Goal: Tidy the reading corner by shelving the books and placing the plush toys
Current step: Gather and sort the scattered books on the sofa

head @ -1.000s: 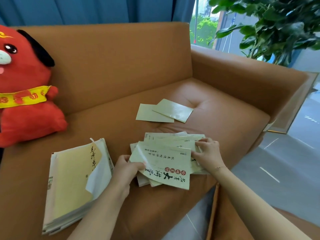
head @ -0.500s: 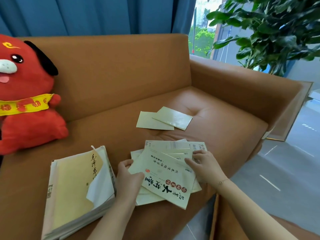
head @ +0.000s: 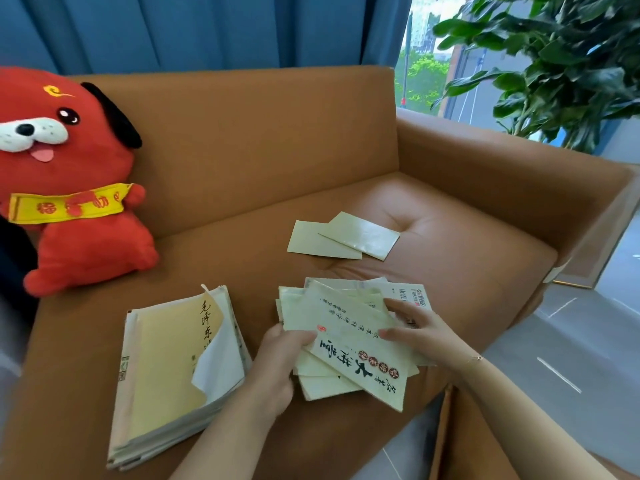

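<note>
Fanned booklets (head: pixel 349 341), red plush (head: pixel 69 181) upright

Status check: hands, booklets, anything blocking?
Left hand grips the fanned booklets at their left edge. Right hand rests flat on top. Two loose booklets farther back on the sofa seat. Nothing blocking.
</note>
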{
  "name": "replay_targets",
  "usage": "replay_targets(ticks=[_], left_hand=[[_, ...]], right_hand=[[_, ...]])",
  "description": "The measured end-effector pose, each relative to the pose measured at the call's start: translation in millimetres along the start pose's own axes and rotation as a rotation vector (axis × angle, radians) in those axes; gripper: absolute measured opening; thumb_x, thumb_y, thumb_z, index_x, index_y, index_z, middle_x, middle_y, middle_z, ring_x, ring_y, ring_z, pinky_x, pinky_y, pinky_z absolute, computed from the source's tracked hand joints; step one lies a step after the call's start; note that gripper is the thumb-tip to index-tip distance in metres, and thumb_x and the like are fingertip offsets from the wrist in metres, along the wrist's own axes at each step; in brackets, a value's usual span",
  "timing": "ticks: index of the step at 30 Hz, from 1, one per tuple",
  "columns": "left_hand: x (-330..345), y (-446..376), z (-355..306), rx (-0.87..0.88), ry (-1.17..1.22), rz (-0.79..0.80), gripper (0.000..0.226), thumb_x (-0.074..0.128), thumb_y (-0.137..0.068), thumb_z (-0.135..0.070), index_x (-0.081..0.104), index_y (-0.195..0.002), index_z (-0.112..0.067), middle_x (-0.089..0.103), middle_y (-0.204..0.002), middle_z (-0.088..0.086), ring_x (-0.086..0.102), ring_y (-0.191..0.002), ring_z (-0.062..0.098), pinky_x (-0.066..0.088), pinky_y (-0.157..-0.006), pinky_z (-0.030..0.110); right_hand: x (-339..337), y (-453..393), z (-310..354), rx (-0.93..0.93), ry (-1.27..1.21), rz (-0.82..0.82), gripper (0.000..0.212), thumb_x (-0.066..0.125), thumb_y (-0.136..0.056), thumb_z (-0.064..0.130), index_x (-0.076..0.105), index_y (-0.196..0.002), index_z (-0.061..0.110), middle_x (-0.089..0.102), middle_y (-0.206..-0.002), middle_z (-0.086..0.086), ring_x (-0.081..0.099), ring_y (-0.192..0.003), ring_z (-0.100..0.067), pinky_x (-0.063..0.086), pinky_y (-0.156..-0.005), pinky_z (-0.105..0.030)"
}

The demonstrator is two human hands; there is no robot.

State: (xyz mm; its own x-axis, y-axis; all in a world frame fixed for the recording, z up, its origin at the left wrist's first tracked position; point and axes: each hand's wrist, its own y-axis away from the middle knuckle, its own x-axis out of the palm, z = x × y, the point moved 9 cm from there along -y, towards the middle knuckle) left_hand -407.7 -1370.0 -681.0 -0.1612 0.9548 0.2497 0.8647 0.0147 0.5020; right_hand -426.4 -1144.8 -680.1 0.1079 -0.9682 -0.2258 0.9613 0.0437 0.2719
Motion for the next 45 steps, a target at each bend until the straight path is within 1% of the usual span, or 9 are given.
replay_targets(ticks=[5,10,14,19,24,28,32,37,45], left_hand=[[2,10,-36,0.23,0.123,0.107,0.028,0.065,-0.083,0.004,0.064,-0.106,-0.011,0.075,-0.096,0.011,0.072,-0.084,0.026,0.059,-0.063,0.037],[0,23,-66,0.383,0.204,0.206,0.039,0.066,-0.075,-0.004,0.062,-0.112,-0.014,0.074,-0.103,0.009,0.071,-0.094,0.024,0.059,-0.079,0.042],[-1,19,-88,0.516,0.039,0.217,0.04,0.064,-0.081,-0.006,0.059,-0.12,-0.013,0.072,-0.112,0.004,0.068,-0.105,0.019,0.052,-0.089,0.035],[1,6,-67,0.524,-0.128,0.197,0.031,0.059,-0.092,-0.018,0.055,-0.123,-0.021,0.069,-0.114,-0.007,0.064,-0.108,0.007,0.052,-0.08,0.018],[22,10,-56,0.597,-0.33,0.135,0.014,0.058,-0.093,-0.02,0.052,-0.103,-0.028,0.065,-0.1,-0.013,0.063,-0.085,-0.011,0.045,-0.064,0.003],[23,17,-81,0.739,-0.273,0.109,0.015,0.06,-0.092,-0.014,0.053,-0.101,-0.024,0.07,-0.094,-0.012,0.065,-0.088,-0.005,0.049,-0.071,0.009],[13,-2,-57,0.539,-0.215,0.132,0.031,0.065,-0.089,-0.019,0.051,-0.115,-0.029,0.067,-0.109,-0.005,0.065,-0.101,0.007,0.053,-0.08,0.023],[12,-4,-34,0.489,-0.273,0.092,0.017,0.054,-0.095,-0.031,0.048,-0.109,-0.039,0.065,-0.11,-0.015,0.063,-0.095,-0.007,0.048,-0.079,0.018],[2,21,-82,0.507,-0.643,0.052,0.022,0.054,-0.097,-0.022,0.045,-0.115,-0.031,0.058,-0.109,-0.018,0.055,-0.089,-0.009,0.042,-0.061,0.007]], right_hand=[[0,-7,28,-0.142,-0.587,0.063,0.069,0.073,-0.067,0.007,0.048,-0.129,0.025,0.066,-0.119,-0.005,0.066,-0.104,-0.032,0.057,-0.083,-0.044],[3,-13,67,-0.249,-0.713,0.062,0.052,0.074,-0.071,-0.001,0.058,-0.119,0.01,0.068,-0.114,-0.016,0.069,-0.095,-0.03,0.058,-0.082,-0.04],[-9,-7,100,-0.45,-0.607,-0.047,0.018,0.063,-0.079,0.011,0.062,-0.097,0.009,0.072,-0.095,-0.009,0.068,-0.083,-0.021,0.058,-0.071,-0.03],[-4,-7,79,-0.438,-0.3,-0.046,0.023,0.065,-0.089,0.016,0.053,-0.104,0.004,0.069,-0.094,-0.004,0.066,-0.087,-0.021,0.055,-0.073,-0.029],[1,-9,57,-0.395,-0.248,-0.087,0.029,0.064,-0.087,0.005,0.054,-0.114,0.011,0.068,-0.109,-0.005,0.063,-0.108,-0.024,0.054,-0.088,-0.033],[-5,-2,72,-0.457,-0.299,-0.12,0.03,0.062,-0.088,0.003,0.054,-0.115,0.012,0.067,-0.113,-0.01,0.065,-0.103,-0.022,0.056,-0.082,-0.034],[1,-8,59,-0.386,-0.317,-0.101,0.032,0.068,-0.083,0.001,0.059,-0.112,0.01,0.071,-0.107,-0.009,0.068,-0.098,-0.025,0.056,-0.08,-0.036],[18,-14,30,-0.259,-0.356,-0.102,0.044,0.074,-0.079,0.019,0.057,-0.119,0.01,0.07,-0.112,-0.007,0.068,-0.102,-0.027,0.051,-0.093,-0.049],[21,-11,61,-0.266,-0.407,-0.078,0.035,0.068,-0.085,0.015,0.06,-0.119,0.014,0.073,-0.106,-0.007,0.071,-0.091,-0.027,0.058,-0.067,-0.036]])
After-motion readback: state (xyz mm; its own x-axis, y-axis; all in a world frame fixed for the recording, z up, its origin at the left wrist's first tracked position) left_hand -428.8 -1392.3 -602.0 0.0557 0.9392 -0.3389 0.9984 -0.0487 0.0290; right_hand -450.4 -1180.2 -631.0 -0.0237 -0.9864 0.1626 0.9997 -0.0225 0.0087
